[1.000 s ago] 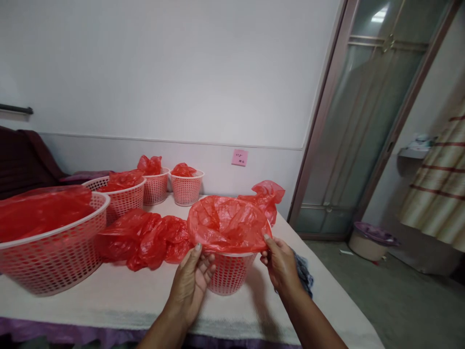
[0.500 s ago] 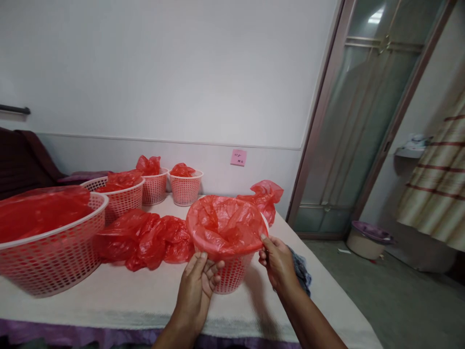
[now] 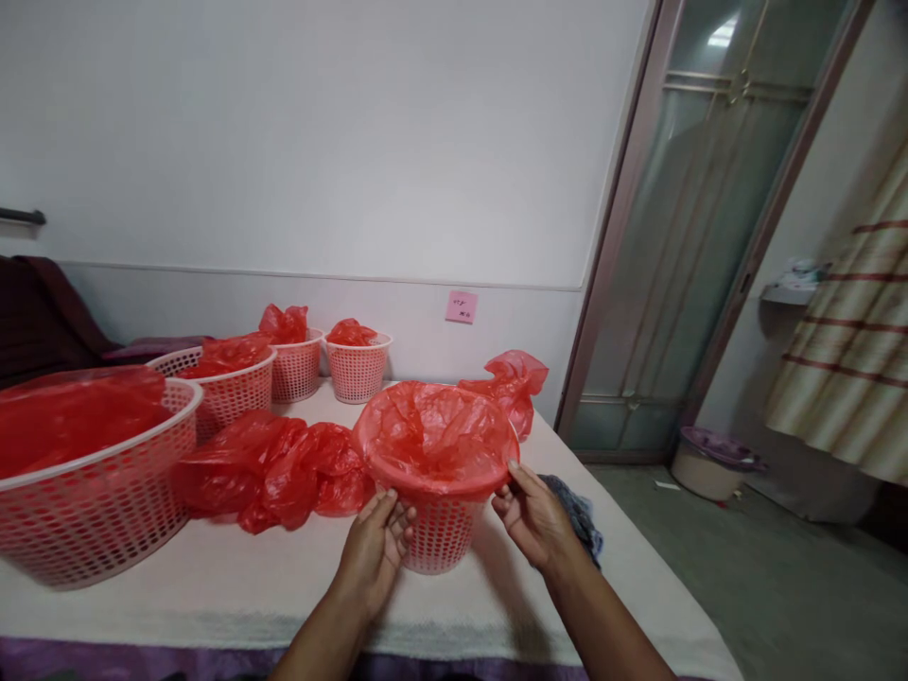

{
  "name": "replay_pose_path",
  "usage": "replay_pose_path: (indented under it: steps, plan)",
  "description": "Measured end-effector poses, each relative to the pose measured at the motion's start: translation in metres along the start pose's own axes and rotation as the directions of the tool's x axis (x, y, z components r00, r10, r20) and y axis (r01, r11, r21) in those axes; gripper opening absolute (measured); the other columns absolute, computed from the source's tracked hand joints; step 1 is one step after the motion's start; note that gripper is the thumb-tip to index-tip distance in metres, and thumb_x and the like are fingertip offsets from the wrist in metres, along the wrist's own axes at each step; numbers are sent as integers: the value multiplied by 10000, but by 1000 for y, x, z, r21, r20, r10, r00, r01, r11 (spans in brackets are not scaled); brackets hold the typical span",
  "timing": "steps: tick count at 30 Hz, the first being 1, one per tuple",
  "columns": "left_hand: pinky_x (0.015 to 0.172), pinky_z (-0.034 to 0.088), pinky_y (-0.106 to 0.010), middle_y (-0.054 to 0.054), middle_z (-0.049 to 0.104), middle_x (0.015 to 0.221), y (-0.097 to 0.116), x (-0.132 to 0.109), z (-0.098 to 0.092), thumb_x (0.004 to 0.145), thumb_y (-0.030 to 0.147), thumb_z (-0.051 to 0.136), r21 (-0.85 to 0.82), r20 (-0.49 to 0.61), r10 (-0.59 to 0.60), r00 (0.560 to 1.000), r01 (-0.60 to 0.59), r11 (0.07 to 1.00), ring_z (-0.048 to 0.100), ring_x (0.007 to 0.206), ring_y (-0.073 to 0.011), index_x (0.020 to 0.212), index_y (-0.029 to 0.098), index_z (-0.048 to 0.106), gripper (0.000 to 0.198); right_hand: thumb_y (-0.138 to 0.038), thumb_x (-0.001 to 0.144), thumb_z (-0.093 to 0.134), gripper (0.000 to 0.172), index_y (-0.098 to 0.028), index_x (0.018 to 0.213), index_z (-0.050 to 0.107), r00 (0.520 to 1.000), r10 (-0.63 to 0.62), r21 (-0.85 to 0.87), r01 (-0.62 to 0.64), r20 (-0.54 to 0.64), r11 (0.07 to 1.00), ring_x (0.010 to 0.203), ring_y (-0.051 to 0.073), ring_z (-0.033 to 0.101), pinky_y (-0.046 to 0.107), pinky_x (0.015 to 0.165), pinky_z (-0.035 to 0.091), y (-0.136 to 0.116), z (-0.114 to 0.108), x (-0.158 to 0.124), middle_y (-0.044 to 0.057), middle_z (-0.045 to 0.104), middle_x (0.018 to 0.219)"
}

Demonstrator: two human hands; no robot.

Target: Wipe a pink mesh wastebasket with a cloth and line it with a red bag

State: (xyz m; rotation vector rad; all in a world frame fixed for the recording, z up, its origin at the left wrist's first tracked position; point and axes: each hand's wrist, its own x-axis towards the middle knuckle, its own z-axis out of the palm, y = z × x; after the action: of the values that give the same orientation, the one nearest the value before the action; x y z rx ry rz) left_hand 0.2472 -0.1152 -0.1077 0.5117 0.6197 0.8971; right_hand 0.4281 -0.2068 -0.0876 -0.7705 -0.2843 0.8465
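A perforated plastic basket (image 3: 441, 537) stands upright before me on the white-covered table. Inside it sits a red plastic bag (image 3: 436, 430), its edge folded out over most of the rim; a bit of pale rim shows at the right. My left hand (image 3: 375, 549) pinches the folded bag edge at the front left of the rim, thumb on top and the other fingers curled below. At the right side, my right hand (image 3: 535, 511) pinches the bag edge against the rim between thumb and fingers.
Left of the basket lie crumpled red bags (image 3: 276, 468). Beyond them stand a large basket (image 3: 99, 511) and several smaller ones with red bags inside. Behind on the right are another red bag (image 3: 516, 378) and a dark cloth (image 3: 578, 515) near the table's right edge.
My right hand has shifted slightly left and its fingers sit a little further under the rim. The left hand stays at the front left edge. The view has turned slightly.
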Motion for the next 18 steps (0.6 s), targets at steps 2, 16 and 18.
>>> replay_pose_path:
  steps: [2, 16, 18]
  plan:
    - [444, 496, -168, -48, 676, 669, 3, 1, -4, 896, 103, 544, 45, 0, -22, 1000, 22, 999, 658, 533, -109, 820, 129, 590, 92, -273, 534, 886, 368, -180, 735, 592, 1000, 14, 35, -15, 24, 999, 484, 56, 517, 159, 440, 424, 1, -1, -2, -62, 596, 575]
    - [551, 492, -197, 17, 659, 685, 82, 40, -20, 779, 366, 689, 278, 18, 311, 950, -304, 911, 602, 576, -95, 805, 143, 651, 228, -310, 696, 826, 249, -179, 798, 640, 982, 86, 6, -89, 167, 996, 525, 59, 548, 182, 515, 469, 14, -14, -37, -52, 614, 628]
    - [567, 495, -218, 17, 663, 667, 88, 46, -18, 730, 426, 723, 311, 51, 316, 947, -316, 897, 606, 580, -116, 821, 146, 664, 300, -314, 716, 811, 229, -181, 811, 651, 979, 93, -6, -94, 181, 996, 523, 58, 543, 183, 524, 464, 16, -15, -43, -48, 615, 629]
